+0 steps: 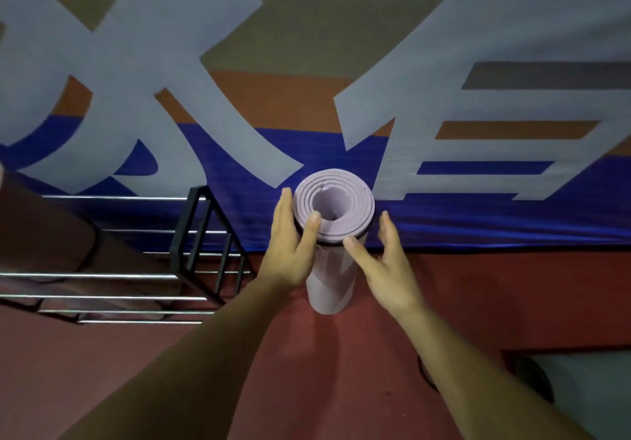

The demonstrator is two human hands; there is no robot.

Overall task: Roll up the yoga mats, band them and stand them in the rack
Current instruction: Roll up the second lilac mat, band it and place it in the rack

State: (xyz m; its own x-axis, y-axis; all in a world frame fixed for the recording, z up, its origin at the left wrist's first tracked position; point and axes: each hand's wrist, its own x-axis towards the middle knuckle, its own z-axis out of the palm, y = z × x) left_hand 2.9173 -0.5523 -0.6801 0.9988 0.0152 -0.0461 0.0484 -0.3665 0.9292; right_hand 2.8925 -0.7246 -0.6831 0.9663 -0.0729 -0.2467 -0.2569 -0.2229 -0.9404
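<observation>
Lilac rolled mat (326, 289) upright beside rack (186, 221), left hand (290, 255) fingers flat against it, right hand (389, 268) fingers released.

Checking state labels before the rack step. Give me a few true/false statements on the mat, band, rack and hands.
1. The yoga mat stands upright on the floor. True.
2. The mat is already inside the rack. False: it stands on the floor, to the right of the rack.
3. A dark band circles the roll near its top. True.
4. The right hand grips the mat with curled fingers. False: its fingers are straight and clear of the roll; only the thumb tip reaches it.
5. The left hand lies against the roll, thumb over the top rim. True.
</observation>
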